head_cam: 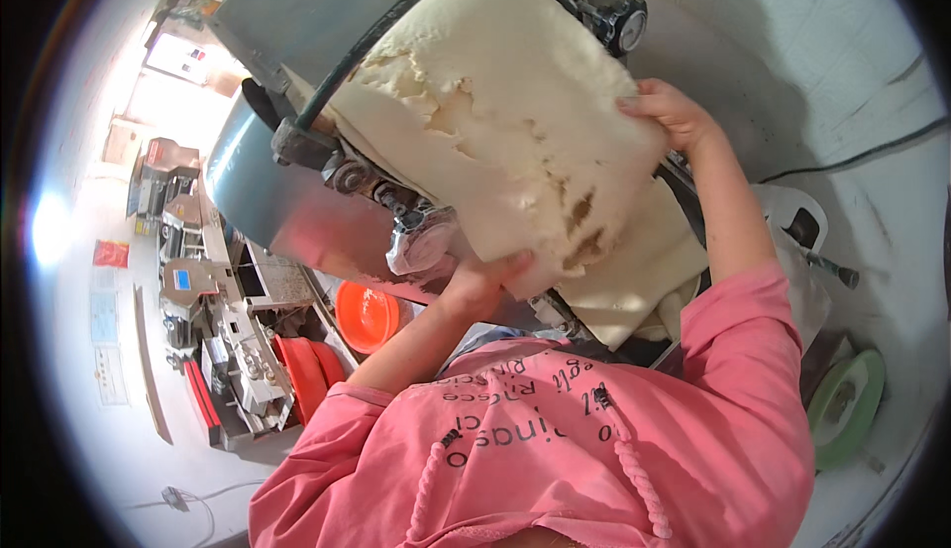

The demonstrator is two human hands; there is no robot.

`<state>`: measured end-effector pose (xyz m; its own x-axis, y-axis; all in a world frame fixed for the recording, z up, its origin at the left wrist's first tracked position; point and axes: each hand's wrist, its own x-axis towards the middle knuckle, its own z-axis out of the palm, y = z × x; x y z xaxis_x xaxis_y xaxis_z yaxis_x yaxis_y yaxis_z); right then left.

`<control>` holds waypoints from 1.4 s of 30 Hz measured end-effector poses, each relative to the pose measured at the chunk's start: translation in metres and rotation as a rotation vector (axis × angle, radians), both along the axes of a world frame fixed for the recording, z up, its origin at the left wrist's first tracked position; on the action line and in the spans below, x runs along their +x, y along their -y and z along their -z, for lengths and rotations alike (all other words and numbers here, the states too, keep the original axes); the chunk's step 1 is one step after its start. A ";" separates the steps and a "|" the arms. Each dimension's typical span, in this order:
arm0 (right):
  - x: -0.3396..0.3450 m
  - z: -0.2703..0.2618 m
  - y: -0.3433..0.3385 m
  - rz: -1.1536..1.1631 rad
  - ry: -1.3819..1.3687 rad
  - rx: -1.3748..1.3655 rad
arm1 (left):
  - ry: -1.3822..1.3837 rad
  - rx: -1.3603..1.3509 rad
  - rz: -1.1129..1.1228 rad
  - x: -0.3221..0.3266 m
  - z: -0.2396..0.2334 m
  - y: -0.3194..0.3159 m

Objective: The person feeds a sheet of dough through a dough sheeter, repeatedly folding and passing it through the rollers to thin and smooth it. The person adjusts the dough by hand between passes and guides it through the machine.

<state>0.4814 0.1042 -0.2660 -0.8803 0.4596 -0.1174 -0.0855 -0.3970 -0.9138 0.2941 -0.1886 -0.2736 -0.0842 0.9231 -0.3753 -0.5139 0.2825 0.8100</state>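
A pale dough sheet (520, 124) with torn patches and holes spans the top of a metal dough-rolling machine (312, 199). My left hand (475, 288) grips its lower left corner, thumb on top and the other fingers hidden beneath. At the right edge, my right hand (672, 113) pinches the sheet, thumb uppermost. Below the held sheet lies a lower layer of dough (631, 265), close to my body; whether the two are joined is hidden. The rollers are covered by the dough.
A black bar (386, 20) arches over the sheet. Adjustment knobs (427, 239) wrapped in plastic project on the left, a round dial (631, 31) on the right. Beyond are an orange bucket (365, 316), smaller machines (189, 280), a green basin (847, 408) and a wall cable (854, 154).
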 end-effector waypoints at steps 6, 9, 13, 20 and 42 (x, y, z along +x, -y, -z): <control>-0.046 0.063 0.000 0.177 0.014 0.011 | -0.356 -0.023 -0.375 -0.041 0.055 -0.027; -0.047 0.065 0.000 0.198 -0.015 0.040 | -0.338 -0.029 -0.406 -0.051 0.079 -0.030; -0.039 0.087 -0.010 0.096 0.141 0.198 | -0.514 -0.036 -0.386 -0.053 0.104 -0.021; -0.043 0.087 -0.011 0.086 0.235 0.244 | -0.360 -0.094 -0.383 -0.038 0.084 -0.023; -0.035 0.030 0.025 0.462 0.657 1.282 | -0.907 -0.104 -0.281 -0.043 0.066 -0.026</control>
<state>0.4463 0.0788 -0.2960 -0.5863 0.7667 0.2616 0.5730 0.6208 -0.5351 0.2512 -0.1623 -0.3395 -0.5973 0.7902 -0.1372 0.2374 0.3376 0.9109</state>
